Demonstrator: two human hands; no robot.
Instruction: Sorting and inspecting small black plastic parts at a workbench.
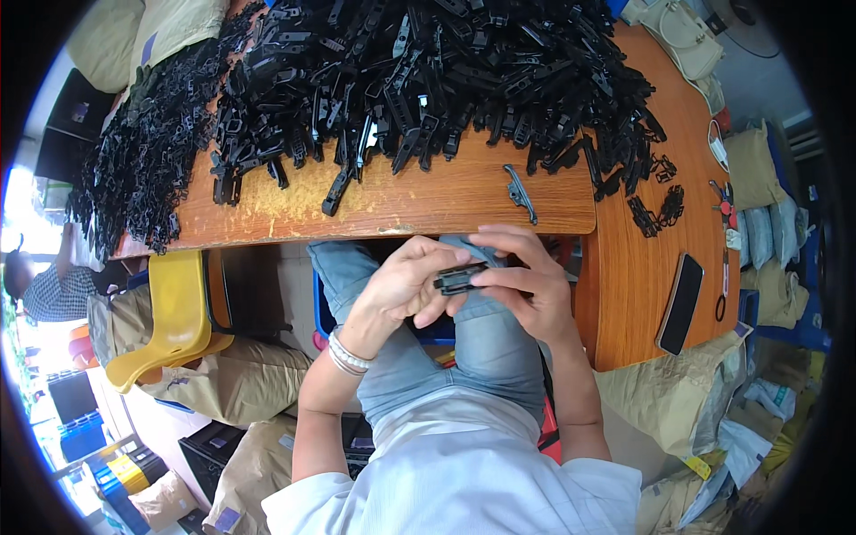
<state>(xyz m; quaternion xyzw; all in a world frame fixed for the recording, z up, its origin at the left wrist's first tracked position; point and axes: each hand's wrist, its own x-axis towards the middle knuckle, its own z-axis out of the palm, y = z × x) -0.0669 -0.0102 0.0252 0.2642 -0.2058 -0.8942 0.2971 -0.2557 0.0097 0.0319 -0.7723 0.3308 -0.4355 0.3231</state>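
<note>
Orange wooden worktop (419,201), its 12 o'clock half buried under a heap of black plastic clips (428,71). Yellow chair (174,312) at 9 o'clock; dark phone (679,303) at 3 o'clock. One loose clip (520,192) lies near the worktop edge. At centre, over the lap, left hand (397,290) and right hand (526,281) both pinch a small black clip (459,279).

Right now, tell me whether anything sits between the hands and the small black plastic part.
Nothing visible does. The left hand and right hand both grip the black plastic part directly, above the lap, just off the wooden table edge.
</note>
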